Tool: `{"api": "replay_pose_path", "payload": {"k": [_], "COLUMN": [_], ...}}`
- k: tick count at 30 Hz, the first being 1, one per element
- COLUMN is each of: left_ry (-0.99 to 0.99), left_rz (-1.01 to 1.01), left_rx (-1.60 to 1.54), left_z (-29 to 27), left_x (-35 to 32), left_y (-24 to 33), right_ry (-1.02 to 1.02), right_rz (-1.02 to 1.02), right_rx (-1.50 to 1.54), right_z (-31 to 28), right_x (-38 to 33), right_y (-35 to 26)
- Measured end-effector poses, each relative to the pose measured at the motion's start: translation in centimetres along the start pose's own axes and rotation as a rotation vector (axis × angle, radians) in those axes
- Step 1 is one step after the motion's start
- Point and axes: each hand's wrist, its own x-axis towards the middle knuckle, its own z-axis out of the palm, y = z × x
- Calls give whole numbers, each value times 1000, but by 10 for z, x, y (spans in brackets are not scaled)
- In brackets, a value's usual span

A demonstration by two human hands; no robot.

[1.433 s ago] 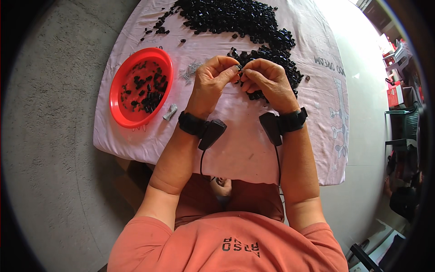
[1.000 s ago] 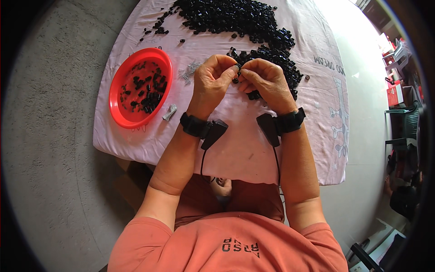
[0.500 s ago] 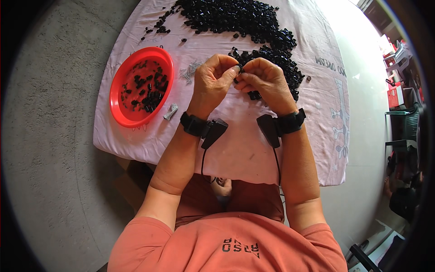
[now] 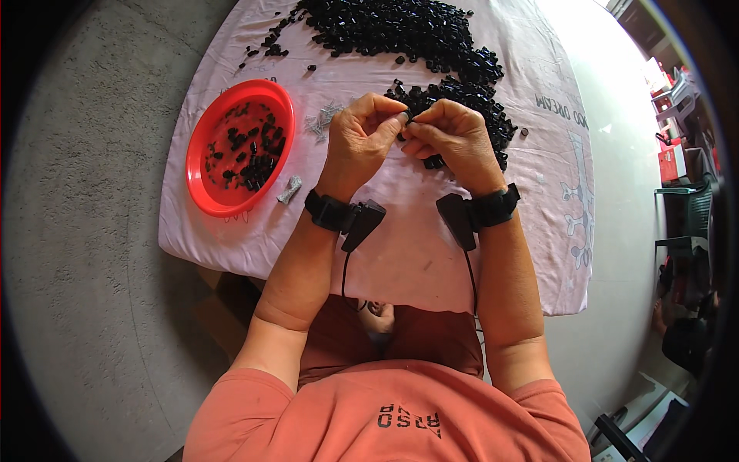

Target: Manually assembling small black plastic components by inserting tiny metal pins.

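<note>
My left hand [image 4: 365,138] and my right hand [image 4: 456,140] meet fingertip to fingertip over the cloth-covered table. Between them they pinch one small black piece [image 4: 408,115], mostly hidden by the fingers, so its exact kind does not show. Just beyond my hands lies a pile of small shiny black pieces [image 4: 486,115], which joins a larger heap [image 4: 392,31] at the far side. To the left of my left hand are a scatter of thin silvery pins [image 4: 322,123] and a small clear bundle [image 4: 290,189]. Further left, a red plastic basin [image 4: 202,192] holds several black pieces.
A pale pink cloth [image 4: 531,223] with printed figures covers the table. Black devices with cables are strapped to both my wrists. Beyond the table's right edge stand a green chair [image 4: 697,212] and red boxes [image 4: 673,162]. Grey floor [image 4: 92,192] lies at the left.
Both hands stay together at nearly the same spot over the table. Only slight shifts of the fingers and right hand show.
</note>
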Motion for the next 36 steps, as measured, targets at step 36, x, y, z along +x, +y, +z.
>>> {"api": "replay_pose_path", "payload": {"k": [36], "left_ry": [56], "left_rz": [75], "left_rx": [78], "left_z": [1], "left_x": [1], "left_y": [-7], "right_ry": [-11], "right_rz": [-36], "right_rx": [75], "right_z": [2], "right_x": [0], "right_y": [2]}}
